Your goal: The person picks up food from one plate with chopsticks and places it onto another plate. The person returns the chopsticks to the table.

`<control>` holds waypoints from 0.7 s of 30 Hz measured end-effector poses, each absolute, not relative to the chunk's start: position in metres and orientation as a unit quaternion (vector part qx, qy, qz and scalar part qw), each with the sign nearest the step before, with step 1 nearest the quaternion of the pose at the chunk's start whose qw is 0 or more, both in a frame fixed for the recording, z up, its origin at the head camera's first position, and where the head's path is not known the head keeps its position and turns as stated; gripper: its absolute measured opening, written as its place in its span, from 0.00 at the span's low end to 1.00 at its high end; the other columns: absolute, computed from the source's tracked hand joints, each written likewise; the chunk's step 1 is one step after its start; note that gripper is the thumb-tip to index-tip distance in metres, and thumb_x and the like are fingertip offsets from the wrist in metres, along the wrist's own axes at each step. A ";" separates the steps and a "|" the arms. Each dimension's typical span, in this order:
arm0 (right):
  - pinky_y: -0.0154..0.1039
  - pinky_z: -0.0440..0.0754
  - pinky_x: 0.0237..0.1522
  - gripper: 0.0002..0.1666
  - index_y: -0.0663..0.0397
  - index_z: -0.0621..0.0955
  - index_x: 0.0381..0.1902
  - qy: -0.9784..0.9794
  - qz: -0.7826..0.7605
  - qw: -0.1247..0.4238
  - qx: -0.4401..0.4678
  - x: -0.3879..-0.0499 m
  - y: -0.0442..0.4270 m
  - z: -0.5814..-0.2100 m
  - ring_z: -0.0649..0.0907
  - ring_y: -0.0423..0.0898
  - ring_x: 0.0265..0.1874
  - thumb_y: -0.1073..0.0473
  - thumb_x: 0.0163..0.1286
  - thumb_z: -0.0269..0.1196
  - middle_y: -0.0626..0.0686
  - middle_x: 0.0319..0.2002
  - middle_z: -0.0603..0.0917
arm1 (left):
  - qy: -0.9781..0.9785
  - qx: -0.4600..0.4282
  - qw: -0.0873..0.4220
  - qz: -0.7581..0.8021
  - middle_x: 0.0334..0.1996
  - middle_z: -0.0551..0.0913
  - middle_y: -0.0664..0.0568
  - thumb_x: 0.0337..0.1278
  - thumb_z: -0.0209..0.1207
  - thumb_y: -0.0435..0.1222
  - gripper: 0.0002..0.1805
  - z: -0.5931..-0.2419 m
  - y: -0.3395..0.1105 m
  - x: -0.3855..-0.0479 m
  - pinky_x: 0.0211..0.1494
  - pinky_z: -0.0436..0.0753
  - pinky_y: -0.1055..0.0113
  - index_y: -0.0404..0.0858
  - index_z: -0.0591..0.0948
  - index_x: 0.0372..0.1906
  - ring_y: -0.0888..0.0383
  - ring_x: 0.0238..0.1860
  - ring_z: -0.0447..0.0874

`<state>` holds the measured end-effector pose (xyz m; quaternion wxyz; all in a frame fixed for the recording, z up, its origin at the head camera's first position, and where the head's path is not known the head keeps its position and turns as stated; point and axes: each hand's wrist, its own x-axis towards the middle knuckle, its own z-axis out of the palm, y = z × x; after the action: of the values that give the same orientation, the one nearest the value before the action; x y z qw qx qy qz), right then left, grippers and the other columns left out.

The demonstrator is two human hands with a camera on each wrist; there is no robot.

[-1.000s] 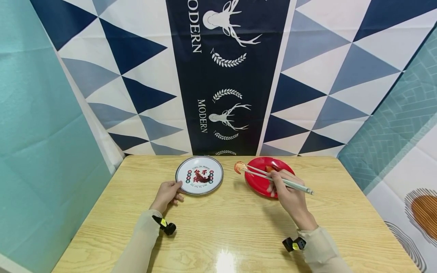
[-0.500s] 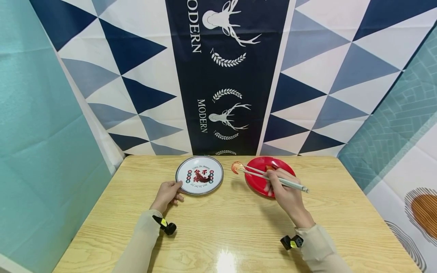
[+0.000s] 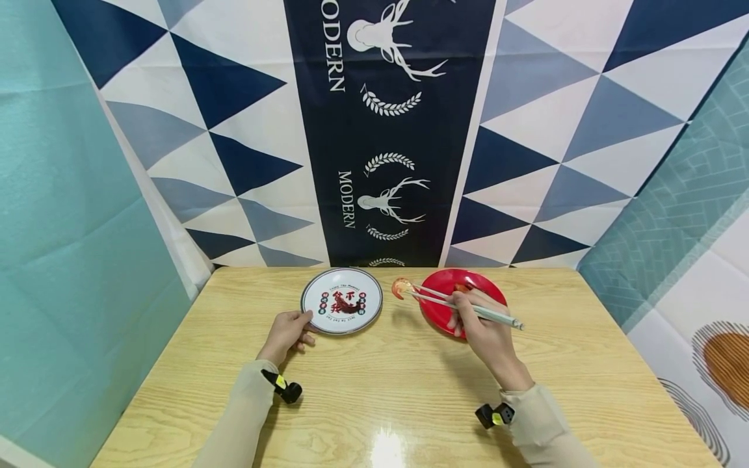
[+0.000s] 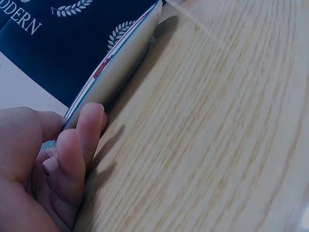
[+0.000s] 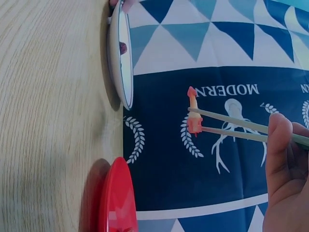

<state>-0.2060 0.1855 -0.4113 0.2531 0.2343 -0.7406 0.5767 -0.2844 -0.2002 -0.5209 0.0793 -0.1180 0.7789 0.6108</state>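
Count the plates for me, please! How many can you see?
2: the white plate with red lettering, its rim pinched by the left hand, and the red plate, partly hidden behind the right hand. No other plates show.

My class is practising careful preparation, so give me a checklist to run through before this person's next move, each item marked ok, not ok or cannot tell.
1. Right hand holds the chopsticks: ok.
2. Shrimp is between the chopstick tips, off the table: ok.
3. Left hand pinches the white plate at its rim: ok.
4. Shrimp is over the white plate: not ok; it shows between that and the red plate.
5. Shrimp is secure against slipping: cannot tell.
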 end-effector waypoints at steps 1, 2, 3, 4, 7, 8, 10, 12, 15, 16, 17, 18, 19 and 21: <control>0.31 0.80 0.16 0.08 0.72 0.84 0.36 -0.742 0.576 0.252 0.233 -0.206 0.185 -0.411 0.79 0.50 0.12 0.76 0.73 0.59 0.63 0.18 0.81 | 0.779 -0.118 0.080 0.611 0.28 0.88 0.47 0.78 0.53 0.45 0.20 -0.521 -0.200 -0.284 0.20 0.79 0.73 0.30 0.84 0.48 0.63 0.19 0.83; 0.32 0.80 0.15 0.08 0.72 0.84 0.35 -0.742 0.577 0.251 0.233 -0.207 0.185 -0.411 0.79 0.49 0.12 0.76 0.73 0.59 0.63 0.18 0.81 | 0.778 -0.118 0.080 0.612 0.28 0.88 0.47 0.78 0.53 0.45 0.20 -0.521 -0.200 -0.284 0.20 0.79 0.73 0.30 0.84 0.48 0.63 0.19 0.83; 0.32 0.79 0.15 0.08 0.72 0.84 0.35 -0.741 0.578 0.252 0.233 -0.207 0.185 -0.412 0.78 0.49 0.12 0.76 0.73 0.59 0.63 0.18 0.81 | 0.778 -0.118 0.080 0.612 0.29 0.88 0.47 0.79 0.53 0.45 0.20 -0.521 -0.200 -0.284 0.20 0.79 0.73 0.31 0.84 0.48 0.63 0.19 0.83; 0.32 0.79 0.15 0.08 0.71 0.84 0.35 -0.740 0.577 0.254 0.234 -0.208 0.184 -0.413 0.78 0.48 0.12 0.76 0.73 0.59 0.63 0.18 0.81 | 0.777 -0.117 0.080 0.613 0.29 0.88 0.47 0.79 0.53 0.45 0.20 -0.521 -0.200 -0.284 0.20 0.79 0.73 0.31 0.84 0.48 0.63 0.19 0.83; 0.31 0.79 0.15 0.08 0.69 0.85 0.36 -0.737 0.575 0.261 0.240 -0.215 0.186 -0.422 0.79 0.47 0.12 0.77 0.73 0.59 0.61 0.18 0.81 | 0.777 -0.117 0.079 0.613 0.29 0.87 0.47 0.79 0.53 0.45 0.20 -0.520 -0.200 -0.283 0.19 0.78 0.73 0.31 0.84 0.47 0.63 0.19 0.83; 0.31 0.79 0.15 0.09 0.69 0.85 0.36 -0.735 0.576 0.263 0.241 -0.217 0.186 -0.425 0.79 0.46 0.12 0.76 0.73 0.59 0.60 0.18 0.82 | 0.777 -0.117 0.080 0.613 0.29 0.87 0.47 0.79 0.53 0.45 0.20 -0.520 -0.200 -0.283 0.19 0.78 0.73 0.31 0.84 0.47 0.63 0.19 0.83; 0.30 0.80 0.16 0.08 0.67 0.86 0.37 -0.732 0.577 0.266 0.245 -0.222 0.187 -0.431 0.79 0.46 0.12 0.76 0.73 0.59 0.58 0.18 0.82 | 0.778 -0.118 0.081 0.612 0.29 0.87 0.47 0.79 0.53 0.45 0.20 -0.520 -0.200 -0.283 0.20 0.79 0.72 0.31 0.84 0.46 0.63 0.19 0.82; 0.30 0.80 0.16 0.08 0.66 0.86 0.37 -0.728 0.580 0.268 0.249 -0.225 0.188 -0.435 0.79 0.45 0.12 0.74 0.73 0.60 0.56 0.18 0.83 | 0.780 -0.119 0.081 0.610 0.28 0.87 0.47 0.79 0.53 0.45 0.20 -0.520 -0.200 -0.283 0.20 0.79 0.72 0.31 0.84 0.46 0.63 0.19 0.82; 0.31 0.80 0.16 0.08 0.64 0.86 0.37 -0.726 0.580 0.272 0.251 -0.228 0.186 -0.438 0.79 0.43 0.12 0.72 0.74 0.61 0.54 0.18 0.83 | 0.780 -0.119 0.081 0.609 0.28 0.87 0.47 0.79 0.53 0.45 0.20 -0.520 -0.200 -0.284 0.20 0.79 0.72 0.31 0.84 0.46 0.63 0.19 0.82; 0.31 0.80 0.16 0.08 0.63 0.86 0.37 -0.726 0.579 0.272 0.251 -0.229 0.186 -0.438 0.79 0.42 0.12 0.71 0.74 0.61 0.53 0.18 0.83 | 0.780 -0.119 0.081 0.609 0.29 0.87 0.47 0.79 0.53 0.45 0.20 -0.520 -0.200 -0.284 0.20 0.79 0.72 0.31 0.84 0.46 0.63 0.19 0.82; 0.31 0.80 0.16 0.08 0.62 0.86 0.37 -0.727 0.578 0.272 0.251 -0.229 0.186 -0.439 0.80 0.42 0.12 0.70 0.75 0.61 0.53 0.18 0.83 | 0.780 -0.118 0.081 0.609 0.29 0.87 0.47 0.79 0.53 0.45 0.20 -0.520 -0.200 -0.284 0.20 0.78 0.73 0.31 0.84 0.46 0.63 0.19 0.82; 0.31 0.80 0.15 0.08 0.62 0.86 0.37 -0.728 0.578 0.272 0.250 -0.229 0.185 -0.439 0.80 0.42 0.12 0.70 0.75 0.61 0.52 0.18 0.83 | 0.779 -0.117 0.081 0.610 0.30 0.87 0.47 0.79 0.53 0.45 0.20 -0.519 -0.200 -0.283 0.20 0.78 0.73 0.31 0.83 0.46 0.63 0.19 0.82; 0.31 0.80 0.15 0.08 0.62 0.86 0.37 -0.728 0.578 0.271 0.250 -0.229 0.185 -0.439 0.80 0.42 0.12 0.69 0.75 0.61 0.52 0.18 0.83 | 0.779 -0.117 0.080 0.610 0.30 0.87 0.47 0.79 0.53 0.45 0.20 -0.519 -0.200 -0.283 0.20 0.78 0.73 0.31 0.84 0.46 0.63 0.19 0.82; 0.31 0.80 0.15 0.08 0.62 0.86 0.38 -0.727 0.582 0.266 0.248 -0.229 0.184 -0.440 0.80 0.43 0.12 0.69 0.76 0.61 0.52 0.19 0.84 | 0.780 -0.116 0.080 0.610 0.30 0.87 0.47 0.79 0.53 0.45 0.20 -0.519 -0.199 -0.283 0.20 0.78 0.73 0.31 0.84 0.46 0.63 0.19 0.82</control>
<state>-0.2294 0.1835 -0.4396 0.2661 0.2480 -0.7273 0.5820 -0.2826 -0.1994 -0.5188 0.0798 -0.1159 0.7795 0.6104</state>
